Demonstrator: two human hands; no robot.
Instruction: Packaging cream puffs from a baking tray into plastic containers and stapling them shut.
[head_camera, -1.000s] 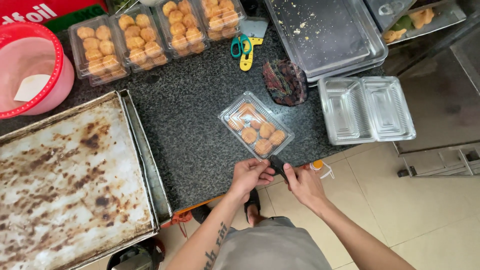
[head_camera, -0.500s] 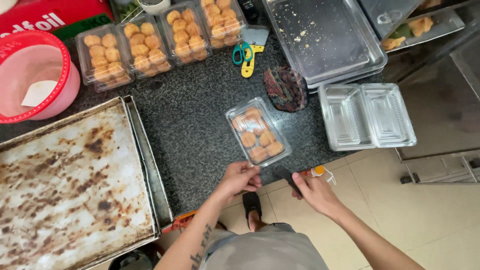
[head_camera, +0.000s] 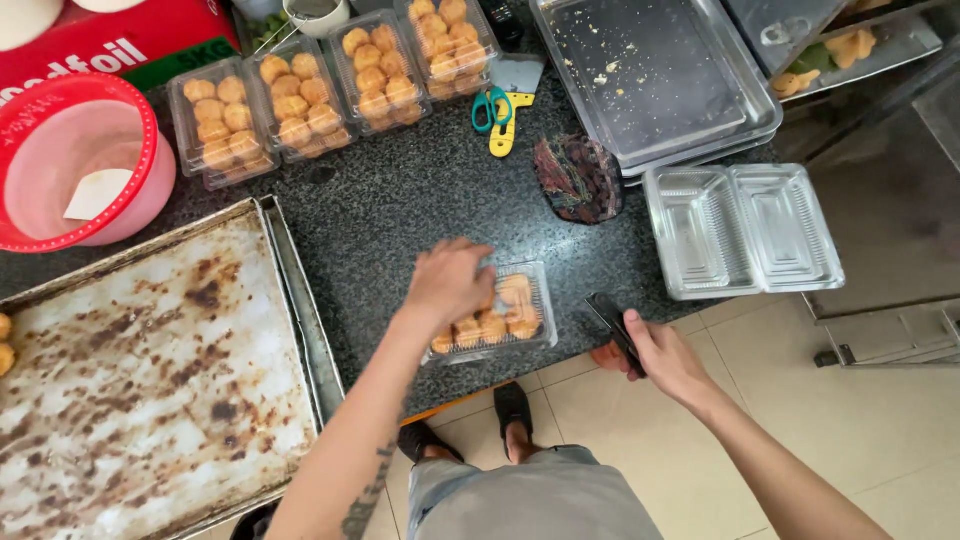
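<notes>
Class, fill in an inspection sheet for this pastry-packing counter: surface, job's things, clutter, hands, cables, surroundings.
Surface: dark speckled counter, crumbs not discernible.
Job's things: clear box of golden pastries under the left hand; dark flat tool in the right hand.
Clutter: three filled boxes, scissors, empty open box, red basin, stained baking tray, steel tray.
Cables: nothing seen.
Surroundings: tiled floor.

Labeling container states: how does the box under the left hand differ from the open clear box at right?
The box under the left hand is the filled box, holding golden pastries; the empty box holds nothing. The filled box looks closed; the empty box lies hinged open. Both are clear plastic on the dark counter.
</notes>
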